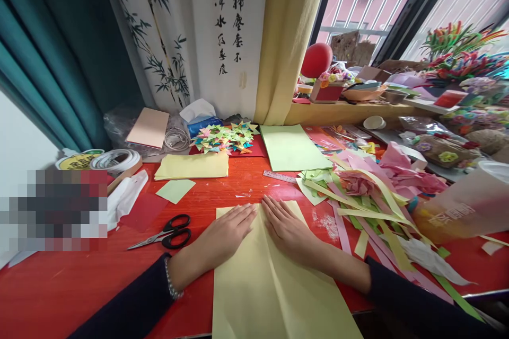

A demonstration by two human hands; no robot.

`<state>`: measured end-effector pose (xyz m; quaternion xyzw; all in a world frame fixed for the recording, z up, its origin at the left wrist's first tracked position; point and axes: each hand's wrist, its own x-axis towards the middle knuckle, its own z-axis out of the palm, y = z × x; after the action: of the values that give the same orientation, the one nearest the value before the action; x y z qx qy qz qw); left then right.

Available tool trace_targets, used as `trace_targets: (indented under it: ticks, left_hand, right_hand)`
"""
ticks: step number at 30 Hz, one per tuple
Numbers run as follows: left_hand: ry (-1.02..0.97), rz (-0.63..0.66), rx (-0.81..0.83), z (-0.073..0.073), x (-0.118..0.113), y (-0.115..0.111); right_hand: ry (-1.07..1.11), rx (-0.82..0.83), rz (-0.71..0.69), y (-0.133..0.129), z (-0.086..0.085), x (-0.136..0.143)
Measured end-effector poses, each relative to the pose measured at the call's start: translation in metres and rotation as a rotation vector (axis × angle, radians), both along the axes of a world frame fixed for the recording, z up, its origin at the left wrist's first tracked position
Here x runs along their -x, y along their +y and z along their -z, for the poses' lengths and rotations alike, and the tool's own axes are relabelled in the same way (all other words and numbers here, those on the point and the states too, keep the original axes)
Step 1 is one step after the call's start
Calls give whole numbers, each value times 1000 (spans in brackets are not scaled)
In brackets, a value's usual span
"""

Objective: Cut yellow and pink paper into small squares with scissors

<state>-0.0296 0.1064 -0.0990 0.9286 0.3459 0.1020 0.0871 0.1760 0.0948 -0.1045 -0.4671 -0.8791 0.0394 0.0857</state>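
1. While the left hand (234, 225) lay open and palm down on the upper left part of a large pale-yellow paper sheet (254, 296), its fingers were straight and close together.
2. The right hand (288, 228), also open and flat, pressed on the same sheet just beside the left, its fingertips near the sheet's far edge.
3. Between the hands, a lengthwise crease ran down the sheet, which lay on the red table (79, 286) and reached the bottom of the view.
4. A beaded bracelet (170, 278) circled the left wrist, at the end of a dark sleeve.
5. To the left of the left hand lay black-handled scissors (175, 231), their blades pointing left.
6. Beyond them were a pale-green paper square (176, 190) and a stack of yellow paper (192, 166).
7. Farther back, a heap of pointed, folded paper pieces (225, 137) in several colours sat on red paper (259, 146), with a stack of pale-green paper (293, 147) to its right.
8. A small ruler (280, 176) lay beyond the right hand.
9. To the right, green, yellow and pink paper strips (377, 217) were tangled beside crumpled pink paper (411, 172) and a tilted, printed cup (463, 206).
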Motion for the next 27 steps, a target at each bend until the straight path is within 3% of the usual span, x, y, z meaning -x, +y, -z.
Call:
trace_targets:
  ticks: [9,27]
  left_hand:
    - [55,-38,15,-2,7,14]
    - [123,-131,-146,9,-4,4]
  right_hand:
    - [44,-22,-67,28,2,2]
    - [-28,-127,-2,22,10,9]
